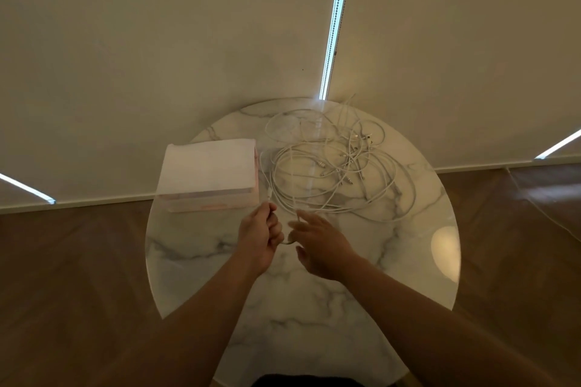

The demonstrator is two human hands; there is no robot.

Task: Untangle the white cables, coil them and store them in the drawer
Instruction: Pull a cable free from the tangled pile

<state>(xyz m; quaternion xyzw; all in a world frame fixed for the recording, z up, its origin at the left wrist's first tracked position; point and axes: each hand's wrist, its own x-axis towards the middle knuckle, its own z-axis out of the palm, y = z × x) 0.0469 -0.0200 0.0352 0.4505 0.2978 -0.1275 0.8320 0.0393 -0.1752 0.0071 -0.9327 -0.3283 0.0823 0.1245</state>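
A: Left hand (258, 234) curled closed around a strand of the white cables (333, 163), pinched near one end, just above the marble.
B: And the right hand (319, 243)?
A: Spread wide, fingers apart, holding nothing firmly. Fingertips (301, 214) touching or nearly touching a strand at the near edge of the tangle; cannot tell which.
B: Short loop between the two hands?
A: Yes, a small curve of cable passing from the left fist toward the right palm.
B: Rest of the cables?
A: Heaped in a loose, overlapping tangle on the far right half of the round marble table (314, 308), several plug ends showing in the middle of the heap. One strand trailing past the far rim.
B: The drawer?
A: Small white drawer box (207, 176) on the left of the table, just beside the tangle, front shut as far as visible.
B: Beyond that?
A: Wooden floor (72, 276) around the table, pale blinds (188, 41) behind.
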